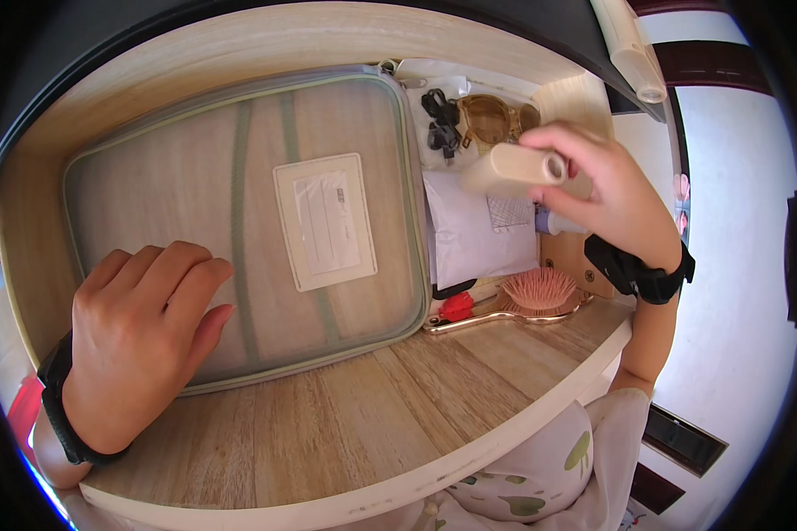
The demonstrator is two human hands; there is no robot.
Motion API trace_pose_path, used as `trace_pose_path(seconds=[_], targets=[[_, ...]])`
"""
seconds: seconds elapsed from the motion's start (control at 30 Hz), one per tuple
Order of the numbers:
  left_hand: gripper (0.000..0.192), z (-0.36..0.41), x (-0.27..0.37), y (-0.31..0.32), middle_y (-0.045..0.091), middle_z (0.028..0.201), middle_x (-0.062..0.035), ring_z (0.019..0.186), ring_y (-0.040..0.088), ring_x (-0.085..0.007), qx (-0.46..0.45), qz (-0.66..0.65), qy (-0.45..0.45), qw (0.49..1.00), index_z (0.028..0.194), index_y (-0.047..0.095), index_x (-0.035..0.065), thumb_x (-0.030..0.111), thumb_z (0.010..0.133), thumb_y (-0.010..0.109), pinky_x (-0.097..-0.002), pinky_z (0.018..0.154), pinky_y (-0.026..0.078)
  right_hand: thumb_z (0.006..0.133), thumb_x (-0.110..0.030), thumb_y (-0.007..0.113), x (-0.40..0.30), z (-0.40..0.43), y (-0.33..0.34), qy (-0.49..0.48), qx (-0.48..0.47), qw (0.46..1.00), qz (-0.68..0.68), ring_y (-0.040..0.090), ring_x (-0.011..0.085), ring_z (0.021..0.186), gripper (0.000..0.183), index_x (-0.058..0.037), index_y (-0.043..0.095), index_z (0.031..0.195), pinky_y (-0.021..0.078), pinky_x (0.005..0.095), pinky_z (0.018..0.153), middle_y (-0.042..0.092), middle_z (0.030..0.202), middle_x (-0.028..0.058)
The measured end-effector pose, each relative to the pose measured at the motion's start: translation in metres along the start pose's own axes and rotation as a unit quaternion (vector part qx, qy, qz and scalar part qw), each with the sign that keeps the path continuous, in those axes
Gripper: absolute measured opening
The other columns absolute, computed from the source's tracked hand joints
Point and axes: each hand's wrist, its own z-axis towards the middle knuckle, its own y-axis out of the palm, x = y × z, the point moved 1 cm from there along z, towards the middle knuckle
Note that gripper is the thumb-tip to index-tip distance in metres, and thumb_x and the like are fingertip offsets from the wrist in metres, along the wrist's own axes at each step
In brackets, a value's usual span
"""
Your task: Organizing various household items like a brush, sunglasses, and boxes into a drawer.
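Observation:
A beige bottle-like container [511,169] with a round opening is held between the thumb and fingers of my right hand [588,169], over the right part of an open drawer. Below it lies a white plastic mailer [468,235]; brown-tinted sunglasses [488,119] and a black coiled cable [442,119] lie behind. A small bottle [551,222] is partly hidden by my right hand. My left hand [149,312], empty with fingers loosely bent, hovers over the left part of a translucent zippered mesh case [192,199] bearing a label pocket [325,222].
A pink-bristled hairbrush [538,292] and a red item [457,306] lie at the drawer's front right. The drawer's wooden front edge [372,494] runs close to my body. Another beige object [637,70] sits on the dark surface at the upper right.

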Motion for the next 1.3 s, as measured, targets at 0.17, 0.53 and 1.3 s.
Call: trace_pose_path(seconds=[0.17, 0.53, 1.3], targets=[[0.033, 0.000, 0.000, 0.001, 0.061, 0.092, -0.0084, 0.076, 0.059, -0.0268, 0.001, -0.004, 0.001, 1.000, 0.094, 0.061, 0.0052, 0.004, 0.064, 0.074, -0.0359, 0.066, 0.046, 0.081, -0.005, 0.065, 0.014, 0.001, -0.001, 0.011, 0.062, 0.997, -0.051, 0.063, 0.0280, 0.077, 0.030, -0.0037, 0.056, 0.110, 0.0499, 0.0331, 0.070, 0.065, 0.094, 0.0142], [0.032, 0.000, 0.001, 0.005, 0.061, 0.093, -0.0080, 0.076, 0.059, -0.0268, 0.005, -0.003, 0.009, 1.000, 0.095, 0.061, 0.0058, 0.005, 0.065, 0.073, -0.0363, 0.066, 0.045, 0.078, -0.007, 0.066, 0.035, 0.001, 0.004, 0.042, 0.036, 0.994, -0.098, 0.061, 0.0322, 0.071, 0.028, -0.0051, 0.057, 0.105, 0.0474, 0.0379, 0.065, 0.063, 0.082, 0.0165], [0.032, 0.002, 0.001, 0.008, 0.061, 0.091, -0.0076, 0.075, 0.059, -0.0262, -0.005, 0.002, 0.003, 1.000, 0.095, 0.061, 0.0065, 0.005, 0.065, 0.073, -0.0360, 0.066, 0.045, 0.078, -0.002, 0.067, 0.029, 0.004, 0.011, 0.053, -0.004, 0.997, -0.056, 0.062, 0.0284, 0.069, 0.029, -0.0027, 0.056, 0.105, 0.0487, 0.0359, 0.064, 0.064, 0.083, 0.0143]])
